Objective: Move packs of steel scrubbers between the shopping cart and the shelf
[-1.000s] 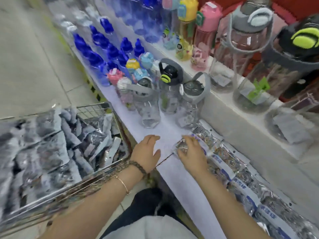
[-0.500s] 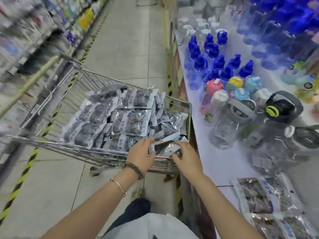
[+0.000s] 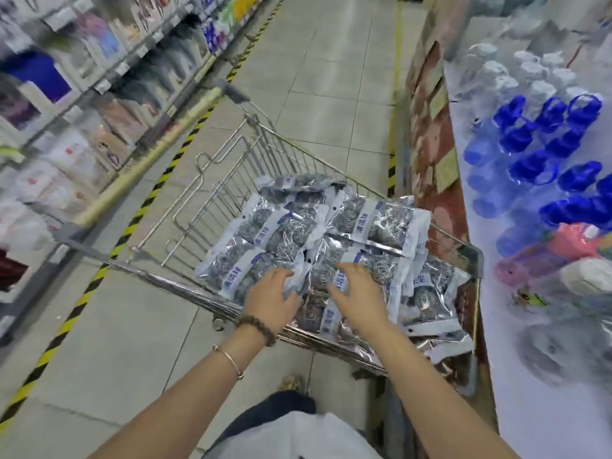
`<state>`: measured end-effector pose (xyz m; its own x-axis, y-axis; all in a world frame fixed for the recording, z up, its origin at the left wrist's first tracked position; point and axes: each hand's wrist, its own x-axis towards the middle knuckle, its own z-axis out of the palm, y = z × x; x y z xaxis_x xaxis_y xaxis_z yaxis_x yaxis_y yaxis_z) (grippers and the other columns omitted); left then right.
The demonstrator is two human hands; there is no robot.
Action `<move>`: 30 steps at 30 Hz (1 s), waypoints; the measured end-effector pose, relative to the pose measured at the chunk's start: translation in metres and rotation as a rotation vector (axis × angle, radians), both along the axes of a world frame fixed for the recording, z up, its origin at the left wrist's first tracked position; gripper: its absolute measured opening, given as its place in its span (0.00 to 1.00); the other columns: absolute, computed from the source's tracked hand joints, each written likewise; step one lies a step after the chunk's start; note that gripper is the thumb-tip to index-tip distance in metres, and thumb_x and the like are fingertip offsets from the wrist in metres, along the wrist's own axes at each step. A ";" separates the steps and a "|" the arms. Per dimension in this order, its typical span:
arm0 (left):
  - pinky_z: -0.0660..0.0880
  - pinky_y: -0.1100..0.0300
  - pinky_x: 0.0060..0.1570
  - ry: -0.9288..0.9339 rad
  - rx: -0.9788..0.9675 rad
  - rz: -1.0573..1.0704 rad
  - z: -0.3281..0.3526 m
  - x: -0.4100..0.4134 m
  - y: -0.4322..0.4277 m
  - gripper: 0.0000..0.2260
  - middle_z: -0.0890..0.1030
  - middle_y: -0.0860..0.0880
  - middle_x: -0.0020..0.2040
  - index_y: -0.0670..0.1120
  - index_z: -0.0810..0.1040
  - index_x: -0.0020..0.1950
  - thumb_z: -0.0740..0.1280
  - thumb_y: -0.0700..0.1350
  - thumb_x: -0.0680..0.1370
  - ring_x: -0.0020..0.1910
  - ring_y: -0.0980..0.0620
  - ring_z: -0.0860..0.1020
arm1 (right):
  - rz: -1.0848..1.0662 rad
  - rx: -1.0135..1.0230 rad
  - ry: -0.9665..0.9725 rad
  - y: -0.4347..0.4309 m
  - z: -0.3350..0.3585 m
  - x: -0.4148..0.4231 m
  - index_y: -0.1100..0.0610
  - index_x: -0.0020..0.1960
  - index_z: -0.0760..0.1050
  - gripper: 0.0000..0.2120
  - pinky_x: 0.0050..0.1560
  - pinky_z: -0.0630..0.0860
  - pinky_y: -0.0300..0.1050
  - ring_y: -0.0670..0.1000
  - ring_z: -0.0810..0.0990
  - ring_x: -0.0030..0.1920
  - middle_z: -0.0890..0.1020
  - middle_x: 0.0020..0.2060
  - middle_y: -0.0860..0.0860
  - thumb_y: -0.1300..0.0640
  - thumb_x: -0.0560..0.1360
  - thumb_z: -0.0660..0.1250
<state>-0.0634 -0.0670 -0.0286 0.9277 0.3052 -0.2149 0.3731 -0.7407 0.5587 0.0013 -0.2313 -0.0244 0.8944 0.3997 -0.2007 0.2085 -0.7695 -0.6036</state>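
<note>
Head view: you're over the shopping cart (image 3: 477,257), and the packs of steel scrubbers (image 3: 374,223) are heaped in its near end, none in the air yet. Your left hand (image 3: 270,301) has its fingers curled on the crumpled edge of the middle pack (image 3: 316,271). Your right hand (image 3: 359,294) lies spread across that pack's other side; I can't tell whether it has a hold. This looks like the pick-up step, cart to shelf. Next you need a firm grasp on that one slippery pack, a lift over the cart's rim, then a swing right to the shelf (image 3: 530,412), short of the blue-capped bottles (image 3: 546,134).
</note>
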 end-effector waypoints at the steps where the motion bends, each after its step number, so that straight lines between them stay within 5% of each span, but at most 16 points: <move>1: 0.72 0.55 0.56 -0.005 -0.010 0.021 0.000 0.002 0.011 0.16 0.72 0.49 0.61 0.50 0.71 0.63 0.63 0.45 0.76 0.56 0.49 0.75 | 0.024 -0.011 -0.004 0.014 0.000 0.006 0.53 0.70 0.67 0.23 0.61 0.68 0.46 0.53 0.70 0.66 0.71 0.67 0.53 0.50 0.77 0.64; 7: 0.72 0.56 0.54 -0.003 -0.028 0.169 -0.007 0.008 0.058 0.15 0.73 0.49 0.61 0.48 0.72 0.62 0.63 0.43 0.75 0.54 0.49 0.75 | 0.182 -0.136 0.038 0.078 -0.010 0.032 0.53 0.71 0.66 0.24 0.61 0.71 0.50 0.53 0.70 0.66 0.71 0.68 0.53 0.47 0.77 0.63; 12: 0.68 0.59 0.59 0.032 -0.022 0.271 -0.012 0.007 0.072 0.17 0.70 0.51 0.66 0.49 0.71 0.65 0.62 0.45 0.76 0.61 0.51 0.72 | 0.408 -0.359 0.015 0.112 -0.028 0.039 0.55 0.67 0.67 0.33 0.54 0.76 0.52 0.56 0.76 0.59 0.76 0.61 0.54 0.34 0.72 0.62; 16: 0.66 0.58 0.63 0.055 -0.026 0.336 -0.018 0.004 0.078 0.17 0.70 0.49 0.66 0.48 0.71 0.65 0.62 0.44 0.76 0.63 0.51 0.70 | 0.527 -0.449 -0.015 0.126 -0.045 0.028 0.56 0.74 0.57 0.43 0.65 0.66 0.56 0.57 0.66 0.69 0.66 0.71 0.57 0.31 0.70 0.62; 20: 0.65 0.60 0.62 0.065 -0.077 0.406 -0.025 0.001 0.079 0.17 0.71 0.50 0.66 0.48 0.71 0.65 0.63 0.45 0.76 0.64 0.52 0.69 | 0.503 -0.395 -0.014 0.127 -0.057 0.025 0.55 0.75 0.54 0.45 0.68 0.62 0.55 0.56 0.64 0.71 0.66 0.71 0.55 0.34 0.69 0.67; 24: 0.67 0.62 0.59 0.035 -0.157 0.558 -0.024 0.000 0.077 0.18 0.72 0.50 0.63 0.48 0.72 0.64 0.67 0.45 0.75 0.60 0.53 0.71 | 0.431 -0.275 -0.046 0.121 -0.062 0.023 0.51 0.72 0.61 0.35 0.65 0.68 0.51 0.53 0.71 0.64 0.74 0.65 0.52 0.39 0.71 0.68; 30: 0.71 0.60 0.55 -0.089 -0.428 0.903 -0.020 0.008 0.068 0.19 0.72 0.47 0.64 0.46 0.70 0.64 0.68 0.47 0.75 0.60 0.50 0.73 | 0.069 0.074 0.121 0.096 -0.049 0.043 0.52 0.70 0.68 0.31 0.58 0.76 0.51 0.50 0.76 0.59 0.77 0.60 0.50 0.42 0.71 0.69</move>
<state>-0.0558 0.0010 -0.0484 0.4046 0.8162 -0.4125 0.6405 0.0691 0.7649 0.0441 -0.1355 -0.0734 0.8356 0.4771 -0.2725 0.1818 -0.7081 -0.6823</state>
